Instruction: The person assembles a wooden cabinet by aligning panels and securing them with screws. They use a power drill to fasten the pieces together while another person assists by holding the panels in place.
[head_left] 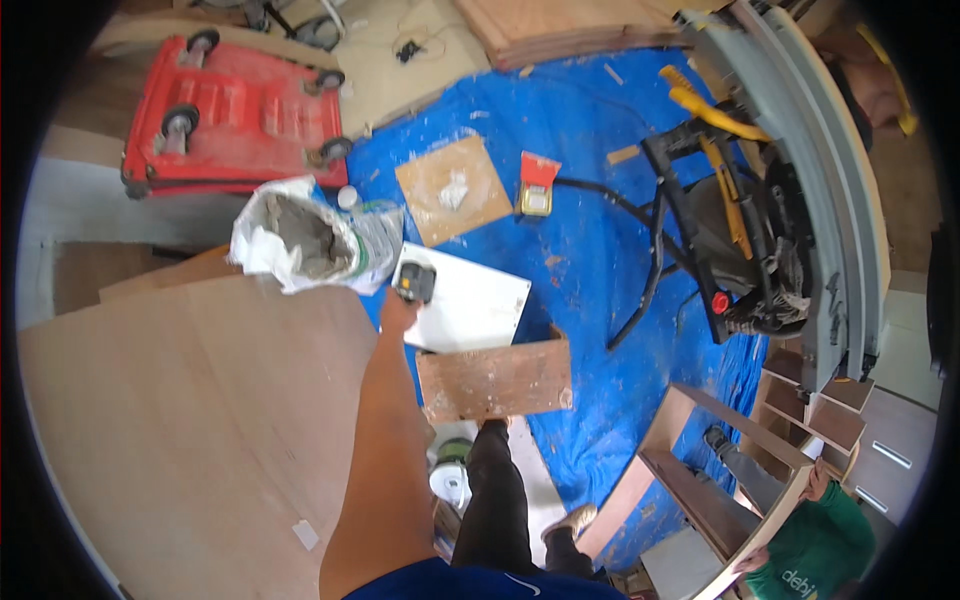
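Note:
My left hand (400, 312) reaches forward with its fingers closed round a black, blocky tool with yellow marks (414, 282); its exact kind is not clear. The tool is over the left corner of a white board (465, 305) and partly covers it. Just nearer to me stands a worn wooden box (495, 382), its side stained and spotted. Beside my left hand is an open white sack (310, 240) of grey powder. My right hand is not in view.
Blue sheeting (590, 290) covers the floor. Left lies a large wooden panel (190, 400), with an upturned red trolley (250, 110) beyond. A black and yellow machine stand (720, 200) is at right. Lower right, a person in green (820, 545) holds a wooden frame (740, 430).

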